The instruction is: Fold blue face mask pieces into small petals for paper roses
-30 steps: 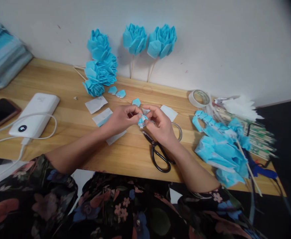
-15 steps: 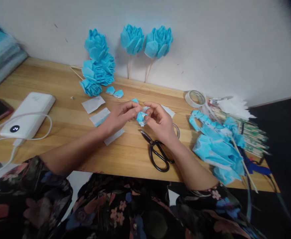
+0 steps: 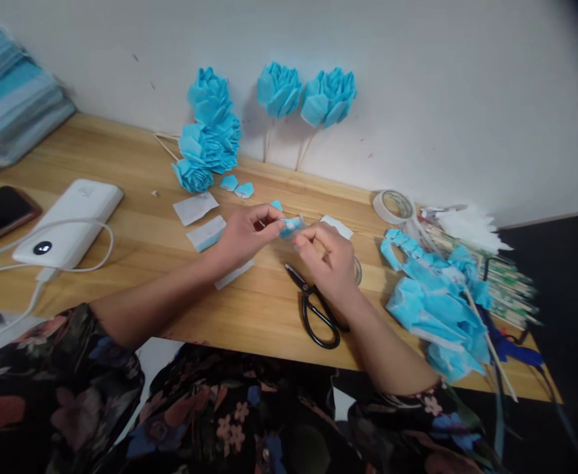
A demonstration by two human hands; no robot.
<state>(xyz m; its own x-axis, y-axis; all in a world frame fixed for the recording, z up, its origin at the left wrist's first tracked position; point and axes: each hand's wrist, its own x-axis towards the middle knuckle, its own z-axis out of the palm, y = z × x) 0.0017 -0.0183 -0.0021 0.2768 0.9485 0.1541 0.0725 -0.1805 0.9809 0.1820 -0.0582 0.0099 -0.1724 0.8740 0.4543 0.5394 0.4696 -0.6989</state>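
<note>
Between my hands is a small folded piece of light blue fabric [image 3: 290,227] with a whitish edge. My left hand [image 3: 250,232] pinches its left side between thumb and fingers. On the other side my right hand [image 3: 327,255] is closed in a pinch at the piece's whitish right edge. Black-handled scissors [image 3: 313,309] lie just below my right hand. White and blue cut strips [image 3: 206,232] rest beside my left hand, one partly under its wrist. Small folded blue petals [image 3: 237,186] lie farther back, and another white piece [image 3: 337,226] sits behind my right hand.
Blue fabric flowers on sticks lean on the wall [image 3: 328,97] and lie in a cluster [image 3: 207,148]. At right are a tape roll [image 3: 392,206], crumpled blue fabric [image 3: 432,309] and a blue glue gun [image 3: 519,351]. A white power bank [image 3: 69,222] and phone [image 3: 1,216] lie left.
The small blue piece has turned and now looks flatter and wider between my hands. My right hand's fingers have curled in more. The whole view has shifted slightly.
</note>
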